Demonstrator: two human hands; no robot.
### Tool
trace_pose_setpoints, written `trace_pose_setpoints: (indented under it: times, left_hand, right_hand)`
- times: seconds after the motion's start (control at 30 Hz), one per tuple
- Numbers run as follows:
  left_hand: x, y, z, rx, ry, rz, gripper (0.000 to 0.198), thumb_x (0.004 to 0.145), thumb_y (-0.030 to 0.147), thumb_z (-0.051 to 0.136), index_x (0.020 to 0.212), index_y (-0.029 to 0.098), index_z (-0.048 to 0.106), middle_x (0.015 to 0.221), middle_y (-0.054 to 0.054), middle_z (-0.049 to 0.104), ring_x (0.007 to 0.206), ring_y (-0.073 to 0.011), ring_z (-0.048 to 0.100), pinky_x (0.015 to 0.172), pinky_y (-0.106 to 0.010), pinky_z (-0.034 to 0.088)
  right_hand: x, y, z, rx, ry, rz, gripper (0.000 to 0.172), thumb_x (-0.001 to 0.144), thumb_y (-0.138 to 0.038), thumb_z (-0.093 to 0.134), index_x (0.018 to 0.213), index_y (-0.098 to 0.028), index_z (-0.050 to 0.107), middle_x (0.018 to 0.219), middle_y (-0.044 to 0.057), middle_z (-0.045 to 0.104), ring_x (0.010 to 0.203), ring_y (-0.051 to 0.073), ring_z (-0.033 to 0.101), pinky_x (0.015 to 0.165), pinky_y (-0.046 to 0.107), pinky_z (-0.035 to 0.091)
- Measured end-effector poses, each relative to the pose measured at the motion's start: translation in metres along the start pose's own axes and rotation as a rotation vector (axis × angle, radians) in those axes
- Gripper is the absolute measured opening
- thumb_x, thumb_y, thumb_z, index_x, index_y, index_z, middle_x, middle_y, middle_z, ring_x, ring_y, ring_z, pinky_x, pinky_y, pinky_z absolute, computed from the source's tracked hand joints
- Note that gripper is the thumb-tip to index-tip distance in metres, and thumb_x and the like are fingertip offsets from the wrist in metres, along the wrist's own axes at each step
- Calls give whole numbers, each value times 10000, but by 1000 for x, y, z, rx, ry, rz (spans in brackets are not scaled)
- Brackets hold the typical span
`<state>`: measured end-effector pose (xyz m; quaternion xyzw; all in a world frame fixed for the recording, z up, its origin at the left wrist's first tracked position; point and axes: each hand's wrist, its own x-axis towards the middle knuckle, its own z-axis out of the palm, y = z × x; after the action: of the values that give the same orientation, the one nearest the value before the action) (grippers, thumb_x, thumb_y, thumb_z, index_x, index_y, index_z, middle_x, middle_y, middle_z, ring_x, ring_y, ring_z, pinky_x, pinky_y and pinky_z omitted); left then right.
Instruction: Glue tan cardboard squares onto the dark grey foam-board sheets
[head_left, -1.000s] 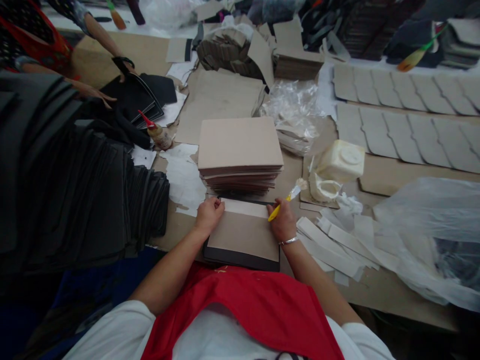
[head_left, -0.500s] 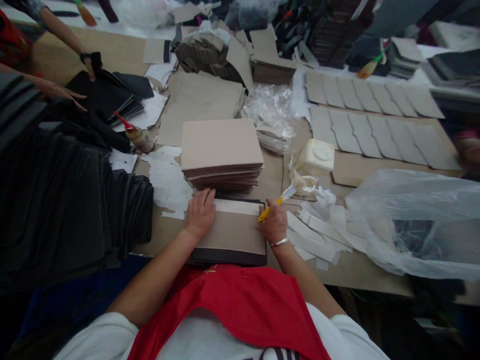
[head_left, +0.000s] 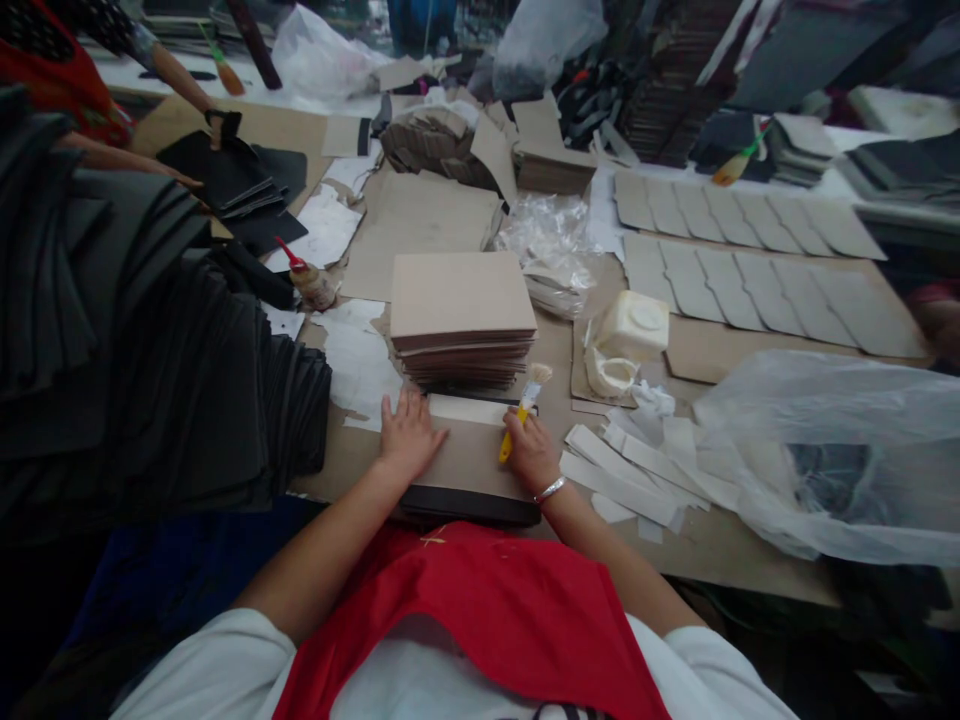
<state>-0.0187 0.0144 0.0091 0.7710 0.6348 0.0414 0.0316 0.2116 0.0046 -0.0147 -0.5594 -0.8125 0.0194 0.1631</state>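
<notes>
Wearer: red apron (head_left: 480,610) over a white shirt, seated at the near edge of the worktable (head_left: 750,560).
Workpiece: a tan board (head_left: 469,455) lies flat on a black panel (head_left: 465,505), directly in front of the person, between the two hands. A pale strip (head_left: 469,408) runs along its far edge.
Left hand: the left hand (head_left: 405,440) lies palm down on the left part of the tan board, fingers spread flat and apart; judged to pin the board so it does not slide.
Right hand: the right hand (head_left: 529,450) rests at the right edge of the board, fingers closed around the yellow handle of a brush (head_left: 521,415). Bristles point away, over the far right corner near the pale strip.
Paper strips: white strips (head_left: 622,480) lie loose just right of the right hand.
Board stack: a stack of tan boards (head_left: 461,315) stands just beyond the workpiece, within reach.
Glue tub: a cream tub (head_left: 634,325) and a torn cup (head_left: 609,372) sit right of the stack, near the brush side.
Squeeze bottle: red-tipped bottle (head_left: 307,280), lying tilted left of the stack.
Black sheets: a large pile (head_left: 150,380) fills the left.
Plastic bag: clear bag (head_left: 832,450) at right.
Co-worker: another person's hand (head_left: 176,178) rests on black pieces at far left.
Far right: grey cut shapes (head_left: 750,260) laid out in rows.
</notes>
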Motion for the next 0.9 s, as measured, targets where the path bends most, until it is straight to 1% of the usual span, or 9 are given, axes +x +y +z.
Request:
trace_pose_setpoints:
  times: [0.17, 0.23, 0.37, 0.43, 0.53, 0.63, 0.7, 0.8, 0.9]
  left_hand:
    - [-4, 18, 9, -143, 12, 155, 489, 853, 379, 493, 1265, 115, 485, 1300, -183, 508, 1216, -301, 439, 1019, -434, 320]
    - [-8, 18, 15, -181, 33, 110, 476, 851, 420, 492, 1218, 117, 509, 1237, -191, 543, 1154, -303, 484, 967, -418, 372]
    - [-18, 8, 22, -209, 124, -8, 618, 794, 548, 530, 1212, 95, 493, 1244, -220, 520, 1141, -335, 485, 941, -433, 377]
    - [-23, 2, 21, -212, 169, -36, 646, 786, 571, 526, 1215, 89, 491, 1240, -221, 523, 1146, -339, 479, 951, -440, 361]
    - [-28, -2, 18, -207, 200, -9, 536, 842, 503, 476, 1201, 106, 515, 1234, -191, 542, 1144, -312, 481, 967, -429, 347]
    - [-25, -1, 17, -208, 164, 75, 399, 887, 363, 426, 1196, 134, 531, 1263, -150, 539, 1168, -278, 470, 991, -411, 335]
    - [-19, 4, 18, -206, 104, 136, 372, 885, 304, 423, 1206, 148, 526, 1285, -135, 529, 1192, -268, 456, 1008, -417, 325]
    - [-14, 14, 15, -167, 15, 174, 358, 865, 273, 456, 1196, 158, 529, 1297, -135, 518, 1201, -270, 449, 1007, -440, 330]
    - [-24, 17, -16, -118, -16, 147, 314, 830, 280, 521, 1106, 137, 568, 1140, -152, 604, 1063, -276, 540, 914, -439, 409]
  right_hand:
    - [7, -10, 6, -33, -35, -32, 247, 857, -130, 429, 1034, -165, 597, 828, 120, 588, 826, 246, 478, 719, 339, 388]
    - [6, -10, 6, -26, -37, -46, 247, 852, -127, 435, 1031, -166, 600, 802, 112, 574, 806, 240, 467, 712, 334, 379]
    - [-14, -1, -3, -21, -54, -120, 252, 812, -101, 457, 1003, -167, 609, 773, 94, 554, 771, 221, 453, 688, 316, 369]
    - [-37, 16, -14, -51, -27, -126, 256, 808, -104, 445, 996, -169, 605, 765, 85, 546, 763, 214, 453, 686, 314, 371]
    - [-79, 58, -35, -159, 25, -21, 250, 831, -129, 406, 990, -170, 595, 726, 76, 530, 744, 213, 463, 681, 321, 376]
    - [-115, 103, -55, -318, 3, 102, 250, 809, -126, 418, 993, -153, 586, 693, 87, 536, 703, 224, 479, 636, 329, 370]
    - [-126, 118, -65, -413, -14, 171, 256, 773, -109, 440, 982, -147, 583, 664, 90, 543, 663, 230, 491, 596, 329, 364]
    - [-116, 108, -74, -442, 21, 208, 287, 719, -91, 460, 979, -155, 565, 657, 89, 560, 640, 239, 521, 583, 338, 388]
    - [-89, 72, -78, -283, 140, 89, 357, 707, -85, 449, 1043, -180, 520, 740, 93, 605, 691, 239, 568, 649, 355, 442]
